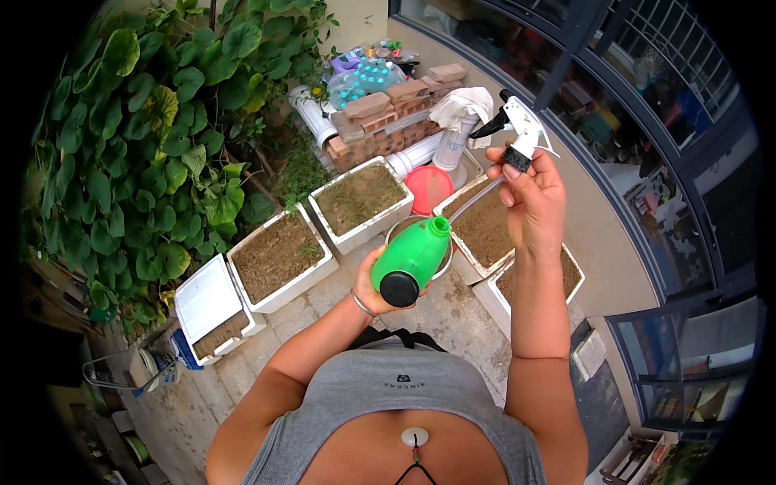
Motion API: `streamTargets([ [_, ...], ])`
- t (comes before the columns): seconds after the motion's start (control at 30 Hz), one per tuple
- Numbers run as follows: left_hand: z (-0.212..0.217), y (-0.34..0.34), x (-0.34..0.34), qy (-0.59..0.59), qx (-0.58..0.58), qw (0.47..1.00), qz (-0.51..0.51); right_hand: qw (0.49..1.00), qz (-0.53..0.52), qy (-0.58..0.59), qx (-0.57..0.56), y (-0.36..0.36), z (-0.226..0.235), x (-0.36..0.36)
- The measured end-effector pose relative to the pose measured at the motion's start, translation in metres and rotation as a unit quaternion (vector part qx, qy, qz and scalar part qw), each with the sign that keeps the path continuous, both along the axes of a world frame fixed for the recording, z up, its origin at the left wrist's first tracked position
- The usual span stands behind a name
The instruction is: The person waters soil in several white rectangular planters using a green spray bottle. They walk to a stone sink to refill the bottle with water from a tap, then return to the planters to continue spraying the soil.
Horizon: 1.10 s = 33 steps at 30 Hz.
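My left hand (368,279) is wrapped round a green spray bottle (414,252), which is tilted, its uncapped neck pointing away from me and its black round end toward me. Higher up on the right, my right hand (537,198) pinches a white and black trigger spray head (525,129) by its black collar. A thin clear tube (477,199) slants from the spray head down to the bottle's mouth. Whether the tube's tip sits inside the neck or just beside it, I cannot tell.
Several white foam boxes of soil (276,257) stand on the paving around me. Beyond the bottle are a red round basin (428,191), stacked bricks (388,121) and white pipes (312,115). Leafy vines (145,162) fill the left; windows (647,105) line the right wall.
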<state>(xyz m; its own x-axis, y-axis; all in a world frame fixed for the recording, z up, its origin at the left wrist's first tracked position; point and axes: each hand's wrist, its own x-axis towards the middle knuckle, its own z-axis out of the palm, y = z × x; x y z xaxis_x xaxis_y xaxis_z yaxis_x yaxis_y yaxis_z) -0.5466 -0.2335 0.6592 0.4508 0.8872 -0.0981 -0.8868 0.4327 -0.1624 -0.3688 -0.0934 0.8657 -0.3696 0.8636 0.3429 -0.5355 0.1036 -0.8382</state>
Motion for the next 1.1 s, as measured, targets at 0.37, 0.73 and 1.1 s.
streamTargets([
  [0.37,-0.017,-0.026,-0.029,0.032,0.083,0.996,0.006,0.99,-0.074,0.112,0.034,0.01,0.031,0.017],
  [0.73,-0.008,-0.035,-0.014,0.08,0.069,0.994,-0.009,0.985,-0.079,0.156,0.003,0.003,0.019,0.037],
  [1.1,-0.007,-0.037,-0.002,0.063,0.058,0.996,-0.023,0.924,-0.111,0.251,-0.266,0.045,-0.043,0.053],
])
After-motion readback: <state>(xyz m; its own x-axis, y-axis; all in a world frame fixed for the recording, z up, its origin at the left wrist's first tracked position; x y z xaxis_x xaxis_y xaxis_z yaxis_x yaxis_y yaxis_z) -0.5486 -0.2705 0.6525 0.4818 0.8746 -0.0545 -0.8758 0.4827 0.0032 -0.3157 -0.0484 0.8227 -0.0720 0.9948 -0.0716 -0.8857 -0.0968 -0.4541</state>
